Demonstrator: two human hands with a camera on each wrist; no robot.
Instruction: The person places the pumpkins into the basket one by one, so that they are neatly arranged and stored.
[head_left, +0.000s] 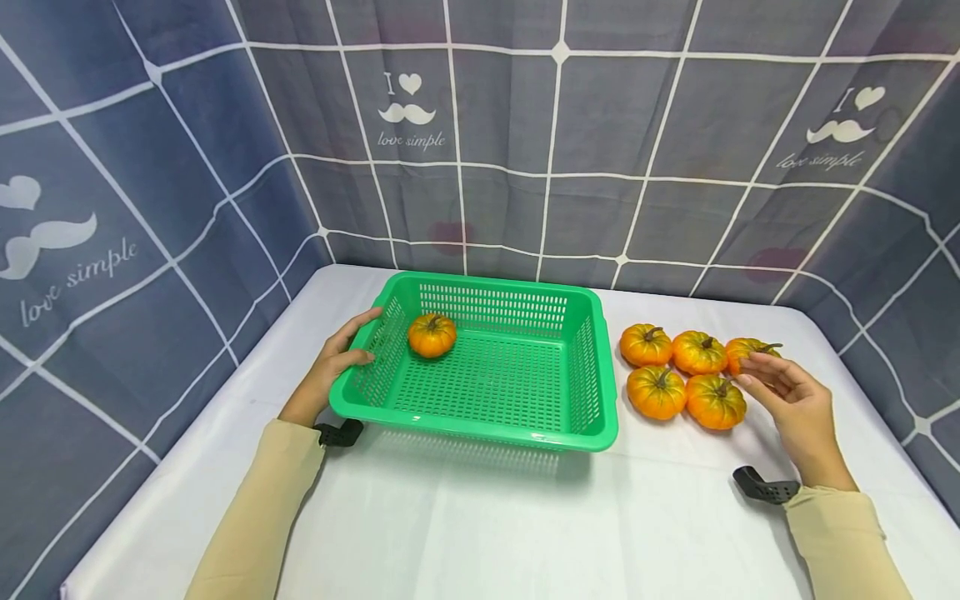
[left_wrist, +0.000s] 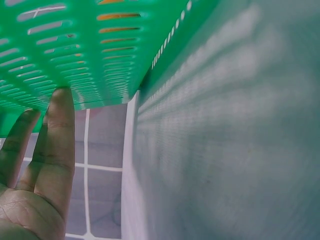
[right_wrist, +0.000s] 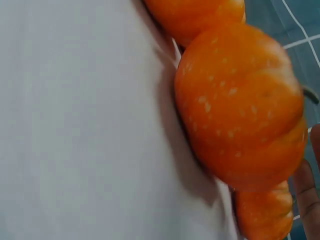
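Observation:
A green plastic basket with slotted walls stands left of centre in the head view. Inside it, at the left end, is a small orange pumpkin. My left hand holds the basket's left rim, thumb over the edge and other fingers against the outer wall, as the left wrist view shows. On the right, several more pumpkins sit in two rows. My right hand hovers beside them with loosely bent fingers, nearest the front right pumpkin and partly covering the back right pumpkin. It holds nothing.
A white cloth covers the table. Grey-blue checked curtains hang close behind and along both sides. Each wrist wears a black camera mount.

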